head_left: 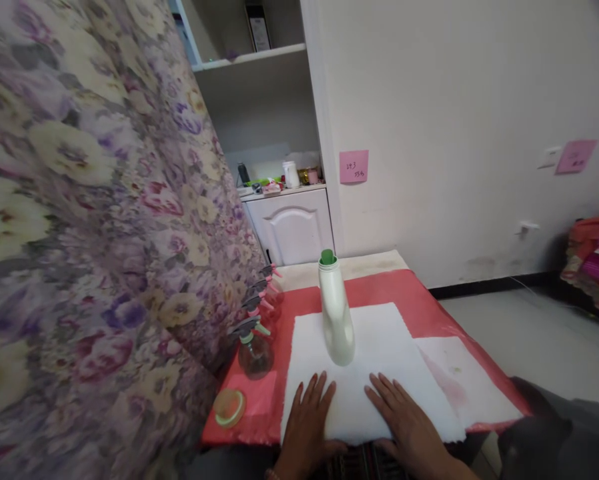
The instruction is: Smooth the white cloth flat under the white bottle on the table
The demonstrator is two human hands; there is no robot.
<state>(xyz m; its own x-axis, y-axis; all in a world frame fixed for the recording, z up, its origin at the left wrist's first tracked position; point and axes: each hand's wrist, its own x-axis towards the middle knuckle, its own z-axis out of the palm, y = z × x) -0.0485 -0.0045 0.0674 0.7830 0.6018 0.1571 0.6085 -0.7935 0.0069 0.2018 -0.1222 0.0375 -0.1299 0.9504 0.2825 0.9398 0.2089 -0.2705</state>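
Observation:
My left hand (307, 417) lies flat with its fingers stretched out on the near edge of a white cloth (379, 340). My right hand (404, 417) rests flat on the same cloth, a little to the right, fingers spread. Neither hand holds anything. A white plastic bottle (335, 313) with a green cap stands upright on the cloth just beyond my fingertips. The cloth covers the middle of a red table (429, 293).
Several clear spray bottles (254, 343) with pink and green triggers line the table's left edge by a floral curtain (94, 220). A round green-rimmed lid (229, 407) lies at the near left corner. A white cabinet (292, 227) stands behind, with pink notes on the wall.

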